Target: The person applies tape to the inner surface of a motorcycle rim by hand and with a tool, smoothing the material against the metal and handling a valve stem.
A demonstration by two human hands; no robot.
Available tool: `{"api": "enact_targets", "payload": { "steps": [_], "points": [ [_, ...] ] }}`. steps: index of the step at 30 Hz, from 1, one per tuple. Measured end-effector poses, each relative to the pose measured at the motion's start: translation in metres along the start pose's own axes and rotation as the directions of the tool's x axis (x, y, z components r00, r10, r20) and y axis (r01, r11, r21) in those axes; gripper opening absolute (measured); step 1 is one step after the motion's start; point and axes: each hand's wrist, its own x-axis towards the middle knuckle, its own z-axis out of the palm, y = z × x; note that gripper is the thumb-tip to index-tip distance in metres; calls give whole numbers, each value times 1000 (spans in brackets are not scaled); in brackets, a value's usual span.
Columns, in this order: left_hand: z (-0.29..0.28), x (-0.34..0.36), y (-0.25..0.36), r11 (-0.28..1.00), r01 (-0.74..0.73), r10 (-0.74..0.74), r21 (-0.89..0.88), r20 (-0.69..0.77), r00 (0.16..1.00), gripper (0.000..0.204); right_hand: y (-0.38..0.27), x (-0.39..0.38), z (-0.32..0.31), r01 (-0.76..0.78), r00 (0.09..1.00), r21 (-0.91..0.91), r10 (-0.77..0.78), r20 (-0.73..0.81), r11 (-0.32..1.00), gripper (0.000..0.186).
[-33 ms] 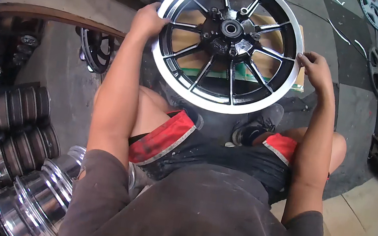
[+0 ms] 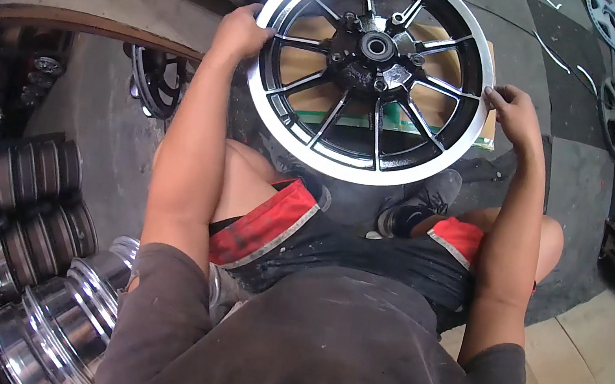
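Head view: our left hand (image 2: 240, 31) at nine, right hand (image 2: 514, 115) at three o'clock grip black spoked alloy wheel with silver rim (image 2: 373, 71); fingertip-only right hold could let it tip.

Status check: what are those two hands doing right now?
Left hand and right hand grip black wheel by opposite rim edges. Cardboard sheet beneath. Nothing blocking.

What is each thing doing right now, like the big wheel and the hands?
black wheel: lying flat, held at its silver rim
left hand: gripping the rim's left edge
right hand: gripping the rim's right edge
cardboard sheet: flat under the wheel
shiny rims: stacked on their sides, untouched
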Motion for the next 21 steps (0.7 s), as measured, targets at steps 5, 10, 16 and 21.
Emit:
{"api": "enact_targets", "payload": {
  "steps": [5,10,16,21],
  "points": [
    [1,3,-5,998,-50,50,24,-12,999,61,-2,-2,1,-11,1000,14,11,-1,1000,39],
    [4,-2,4,997,-61,64,55,-60,996,66,-5,-3,2,-1,1000,15,2,-19,1000,39],
    [2,-3,0,992,-76,83,101,-58,995,66,-6,-2,2,3,1000,11,-3,8,1000,41],
    [-17,-32,55,987,-156,158,33,-93,983,54,-4,-7,-4,-26,999,-17,27,18,1000,45]
  ]
}}
